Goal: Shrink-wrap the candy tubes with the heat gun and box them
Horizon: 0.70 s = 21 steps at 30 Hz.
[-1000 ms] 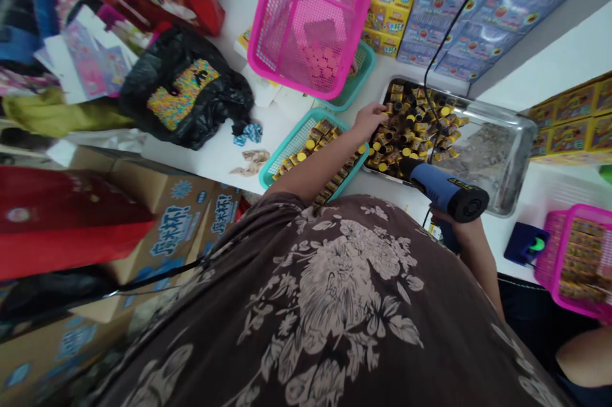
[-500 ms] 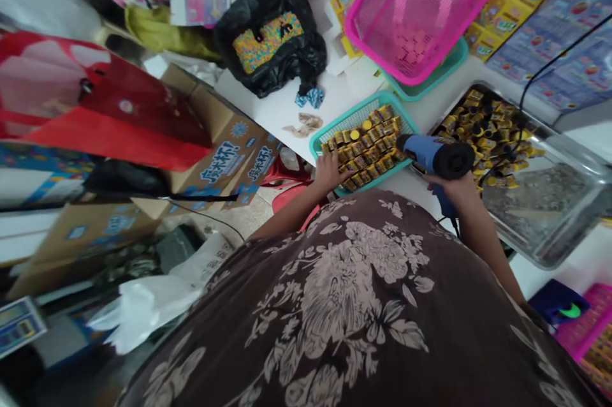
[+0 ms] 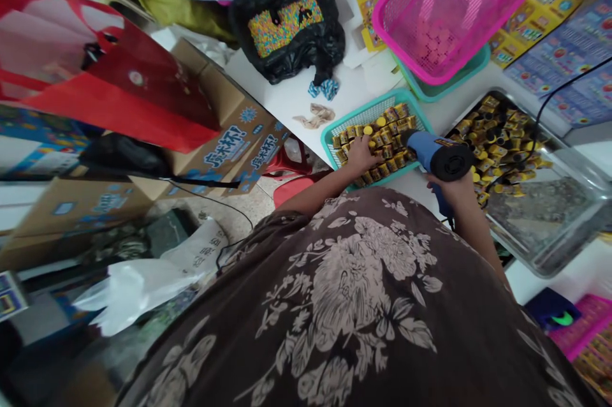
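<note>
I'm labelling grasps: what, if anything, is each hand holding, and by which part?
Right hand: blue heat gun, by its handle. Left hand: at yellow containers in the teal basket; whether it holds any, unclear.

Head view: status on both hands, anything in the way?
Left hand on small yellow containers in teal plastic basket. Right hand holds blue heat gun, nozzle over basket's edge. Black cord crosses shiny metal tray.

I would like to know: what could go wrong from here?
The blue gun-shaped tool in the right hand points over the teal basket; if it is hot, it might hurt the left hand nearby. The black cable passes over the metal tray and may snag the loose yellow containers there.
</note>
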Each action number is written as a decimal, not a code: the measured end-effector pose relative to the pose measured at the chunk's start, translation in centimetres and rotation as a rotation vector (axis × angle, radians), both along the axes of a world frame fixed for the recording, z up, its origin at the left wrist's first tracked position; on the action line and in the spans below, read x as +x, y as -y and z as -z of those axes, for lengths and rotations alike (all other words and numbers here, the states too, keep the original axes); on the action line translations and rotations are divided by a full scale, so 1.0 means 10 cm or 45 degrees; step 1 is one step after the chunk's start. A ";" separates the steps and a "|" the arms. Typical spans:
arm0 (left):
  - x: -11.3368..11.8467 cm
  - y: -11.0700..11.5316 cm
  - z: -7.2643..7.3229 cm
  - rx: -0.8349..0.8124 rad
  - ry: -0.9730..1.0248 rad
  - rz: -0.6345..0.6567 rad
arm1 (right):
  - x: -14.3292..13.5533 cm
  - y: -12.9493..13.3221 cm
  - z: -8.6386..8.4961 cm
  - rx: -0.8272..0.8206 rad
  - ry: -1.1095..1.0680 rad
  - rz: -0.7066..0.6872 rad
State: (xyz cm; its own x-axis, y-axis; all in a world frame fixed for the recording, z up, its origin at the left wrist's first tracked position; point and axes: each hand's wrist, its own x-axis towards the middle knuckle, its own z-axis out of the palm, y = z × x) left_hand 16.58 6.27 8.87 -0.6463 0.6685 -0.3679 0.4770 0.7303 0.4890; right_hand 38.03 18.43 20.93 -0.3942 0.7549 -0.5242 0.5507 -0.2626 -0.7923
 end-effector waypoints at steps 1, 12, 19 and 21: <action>-0.01 -0.03 -0.01 0.014 0.008 0.018 | 0.07 -0.02 0.00 0.027 0.014 0.064; -0.07 -0.27 0.02 0.073 0.100 0.185 | 0.95 0.07 -0.13 -0.182 0.073 0.123; -0.19 -0.26 0.07 0.234 0.273 0.284 | 1.25 0.09 -0.14 -0.079 0.108 0.329; -0.25 -0.26 0.09 0.259 0.341 0.188 | 1.31 0.07 -0.21 -0.098 0.091 0.330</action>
State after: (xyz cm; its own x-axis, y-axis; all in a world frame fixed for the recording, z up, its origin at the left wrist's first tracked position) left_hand 14.07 8.88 7.93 -0.4362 0.8243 -0.3609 0.4050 0.5380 0.7393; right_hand 51.12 17.75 23.00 -0.1529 0.7828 -0.6032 0.5111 -0.4598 -0.7262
